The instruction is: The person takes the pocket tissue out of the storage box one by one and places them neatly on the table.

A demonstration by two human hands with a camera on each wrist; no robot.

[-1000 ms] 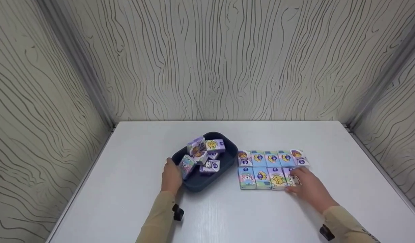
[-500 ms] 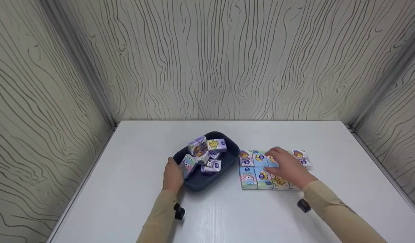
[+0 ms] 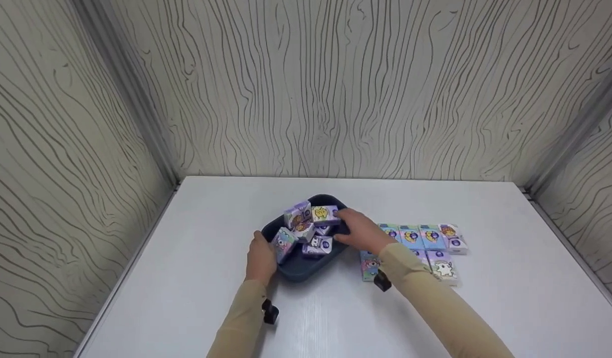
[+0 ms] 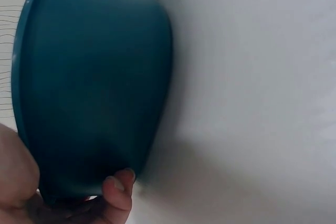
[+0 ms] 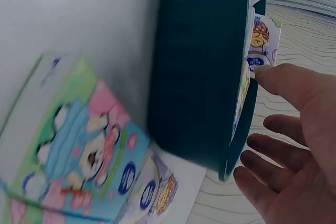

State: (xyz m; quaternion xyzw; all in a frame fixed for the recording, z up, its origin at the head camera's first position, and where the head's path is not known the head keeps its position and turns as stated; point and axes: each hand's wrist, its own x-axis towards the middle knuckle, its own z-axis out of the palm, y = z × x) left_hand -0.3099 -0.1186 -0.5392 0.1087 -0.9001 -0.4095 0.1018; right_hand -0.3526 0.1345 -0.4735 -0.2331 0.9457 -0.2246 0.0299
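A dark teal plastic tub (image 3: 297,271) stands on the table with several small tissue packs (image 3: 285,243) heaped in it. My left hand (image 3: 260,258) holds the tub's left end; in the left wrist view its fingers (image 4: 119,192) curl against the tub's outer wall. Over the tub's right end, my right hand (image 3: 363,232) reaches in with spread fingers, beside a purple tissue pack with a yellow figure (image 3: 324,215). In the right wrist view its thumb (image 5: 278,77) is near a pack above the rim; whether it touches is unclear.
Right of the tub, two rows of tissue packs (image 3: 443,268) lie side by side, partly hidden by my right arm. The white table (image 3: 186,278) is enclosed by wood-patterned panels (image 3: 306,99) at the back and sides.
My right hand has left the right end of the laid-out packs and moved left across them to the tub. My left hand stays at the tub's left end.
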